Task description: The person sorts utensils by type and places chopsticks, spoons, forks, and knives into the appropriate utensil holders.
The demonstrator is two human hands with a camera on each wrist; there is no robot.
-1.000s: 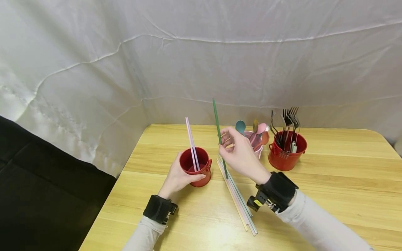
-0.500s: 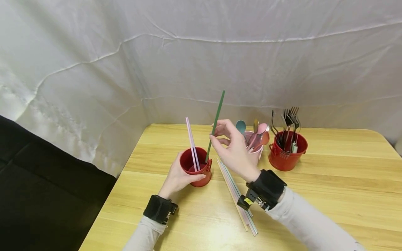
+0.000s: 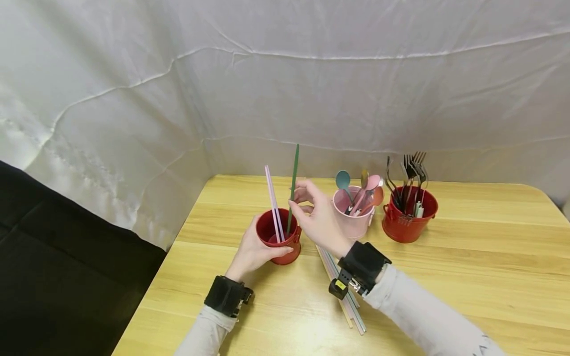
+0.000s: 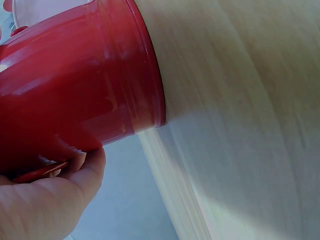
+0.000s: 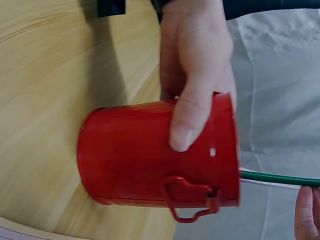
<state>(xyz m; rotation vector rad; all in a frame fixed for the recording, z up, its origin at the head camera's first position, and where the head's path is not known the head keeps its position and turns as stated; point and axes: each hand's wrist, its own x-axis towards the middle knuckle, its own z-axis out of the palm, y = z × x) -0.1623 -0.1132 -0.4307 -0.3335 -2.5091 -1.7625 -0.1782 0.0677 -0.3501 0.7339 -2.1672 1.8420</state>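
Note:
A small red bucket (image 3: 285,256) stands on the table, and my left hand (image 3: 255,251) grips it round the side, thumb near the rim. Two lilac chopsticks (image 3: 270,190) lean inside it. Between thumb and fingertips, my right hand (image 3: 318,217) pinches a green chopstick (image 3: 296,168) upright, its lower end inside the bucket's mouth. In the right wrist view the green chopstick (image 5: 275,178) runs out of the bucket (image 5: 135,155), beside a pale one. Left-hand fingers (image 4: 87,175) curl against the red wall in the left wrist view.
Several loose chopsticks (image 3: 354,314) lie on the table under the right forearm. Behind the right hand stands a pink bucket (image 3: 352,228) of spoons, with a second red bucket (image 3: 403,230) of forks to its right. A pale curtain (image 3: 285,99) hangs behind the table.
My right hand has moved left with the green chopstick, from over the loose chopsticks to the red bucket, and the chopstick's lower end has gone into it. The left hand has stayed put.

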